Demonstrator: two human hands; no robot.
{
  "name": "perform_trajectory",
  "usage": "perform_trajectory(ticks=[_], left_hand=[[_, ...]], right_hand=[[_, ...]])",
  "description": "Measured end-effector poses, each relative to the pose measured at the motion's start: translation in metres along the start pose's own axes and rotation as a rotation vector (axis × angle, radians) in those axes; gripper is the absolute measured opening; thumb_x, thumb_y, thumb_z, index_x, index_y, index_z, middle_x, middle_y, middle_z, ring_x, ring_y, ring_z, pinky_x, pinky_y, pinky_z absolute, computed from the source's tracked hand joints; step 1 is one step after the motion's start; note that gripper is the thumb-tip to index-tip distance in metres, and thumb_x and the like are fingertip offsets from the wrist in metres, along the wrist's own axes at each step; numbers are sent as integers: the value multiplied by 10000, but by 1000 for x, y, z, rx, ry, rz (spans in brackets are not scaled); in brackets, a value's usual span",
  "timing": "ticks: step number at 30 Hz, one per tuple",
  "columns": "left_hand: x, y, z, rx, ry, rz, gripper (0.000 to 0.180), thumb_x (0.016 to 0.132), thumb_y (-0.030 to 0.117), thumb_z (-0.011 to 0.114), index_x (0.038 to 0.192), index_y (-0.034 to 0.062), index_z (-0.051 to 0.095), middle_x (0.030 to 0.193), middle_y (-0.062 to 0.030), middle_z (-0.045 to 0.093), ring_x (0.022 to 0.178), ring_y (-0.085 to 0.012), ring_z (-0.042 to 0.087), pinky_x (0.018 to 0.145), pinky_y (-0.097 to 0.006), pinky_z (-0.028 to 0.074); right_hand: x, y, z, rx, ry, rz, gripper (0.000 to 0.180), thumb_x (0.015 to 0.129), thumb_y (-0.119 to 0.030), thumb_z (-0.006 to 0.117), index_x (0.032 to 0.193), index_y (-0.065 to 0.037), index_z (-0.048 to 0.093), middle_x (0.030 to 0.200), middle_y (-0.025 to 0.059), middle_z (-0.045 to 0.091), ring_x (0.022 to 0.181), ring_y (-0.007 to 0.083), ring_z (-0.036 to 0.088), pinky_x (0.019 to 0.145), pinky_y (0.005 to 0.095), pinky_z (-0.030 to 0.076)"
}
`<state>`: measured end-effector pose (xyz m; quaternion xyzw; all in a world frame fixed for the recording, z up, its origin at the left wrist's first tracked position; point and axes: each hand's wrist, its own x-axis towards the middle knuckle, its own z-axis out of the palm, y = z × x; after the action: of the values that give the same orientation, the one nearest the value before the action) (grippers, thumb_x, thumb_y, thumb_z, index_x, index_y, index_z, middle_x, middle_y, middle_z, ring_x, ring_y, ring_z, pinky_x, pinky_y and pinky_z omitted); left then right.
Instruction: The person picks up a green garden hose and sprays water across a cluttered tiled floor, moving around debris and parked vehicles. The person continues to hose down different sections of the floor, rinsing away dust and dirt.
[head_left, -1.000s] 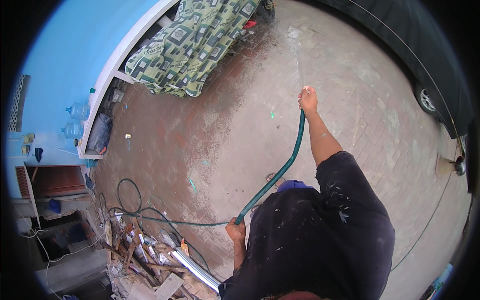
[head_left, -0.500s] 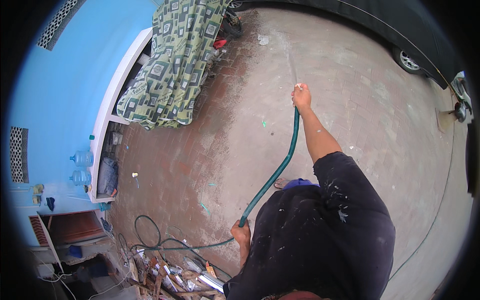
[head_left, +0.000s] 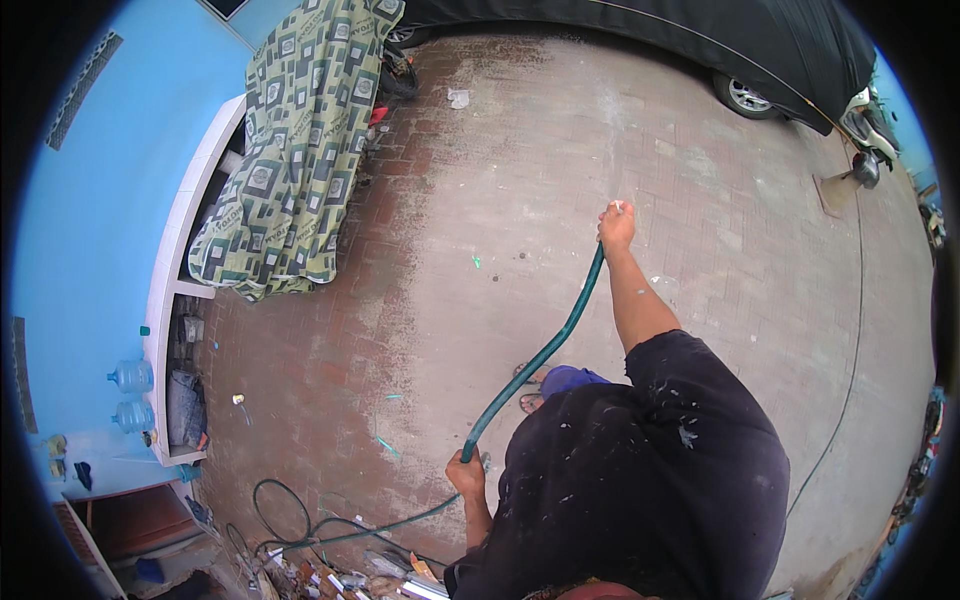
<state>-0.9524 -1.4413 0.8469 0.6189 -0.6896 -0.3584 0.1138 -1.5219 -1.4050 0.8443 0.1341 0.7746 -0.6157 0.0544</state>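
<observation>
1. The paved yard (head_left: 520,200) fills most of the view. Compared with one second ago, more of the blue wall (head_left: 90,200) and of the patterned green cover (head_left: 290,150) is in the picture, and the dark covered car (head_left: 680,40) now runs along the top edge. It seems the view has turned, while the person's pose is almost the same.

2. The green hose (head_left: 540,355) is the long thing in hand. Its long axis goes diagonally, from the lower left near the body up to the right, with a soft bend. The free end points up and away from the person, toward the car side of the yard. Behind the lower hand it continues to the coils on the ground (head_left: 290,510) beside a pile of scrap (head_left: 350,575).

3. The right hand (head_left: 617,225) is clenched around the hose at its outlet end, arm stretched forward. This hand sat slightly more to the left before; I judge the aim has shifted only a little, so the same spraying work goes on.

4. The left hand (head_left: 466,475) is closed around the hose lower down, close to the waist, and it kept this place.

5. Two water bottles (head_left: 130,395) stand by the wall, well apart from the hose.
</observation>
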Motion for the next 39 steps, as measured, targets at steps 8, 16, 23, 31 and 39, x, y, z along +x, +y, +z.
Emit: perform_trajectory(ticks=[8,16,23,31,39], left_hand=[[-22,-9,-1,-42,72,45,287,820,171,718,660,-40,607,510,-164,518,469,-185,465,503,-416,381],[-74,-1,11,-99,147,-142,265,837,154,691,696,-61,623,522,-157,516,523,-144,452,521,-394,384],[-113,29,45,-112,220,-346,289,865,193,699,691,-31,641,528,-128,548,541,-145,469,548,-385,413],[-113,81,85,-75,282,-416,333,857,258,699,659,2,620,514,-144,501,512,-156,447,524,-395,394],[-115,101,117,90,276,-369,424,877,320,708,614,6,598,498,-174,501,450,-226,461,496,-421,387]], right_hand=[[-12,22,6,49,-198,130,205,1002,-225,530,1154,-94,487,721,81,627,468,140,541,371,314,436],[-51,-9,98,-84,-650,178,207,1010,-248,522,1158,-112,474,747,56,599,505,124,506,402,288,415],[-69,-27,162,-162,-899,98,213,1011,-252,523,1178,-125,489,743,47,606,498,113,504,399,295,415],[-16,-21,187,-168,-907,151,218,1012,-251,525,1191,-132,492,738,35,594,473,95,469,380,286,395],[28,-14,179,-61,-951,237,194,1012,-251,528,1166,-139,492,762,41,577,492,86,440,384,267,355]])
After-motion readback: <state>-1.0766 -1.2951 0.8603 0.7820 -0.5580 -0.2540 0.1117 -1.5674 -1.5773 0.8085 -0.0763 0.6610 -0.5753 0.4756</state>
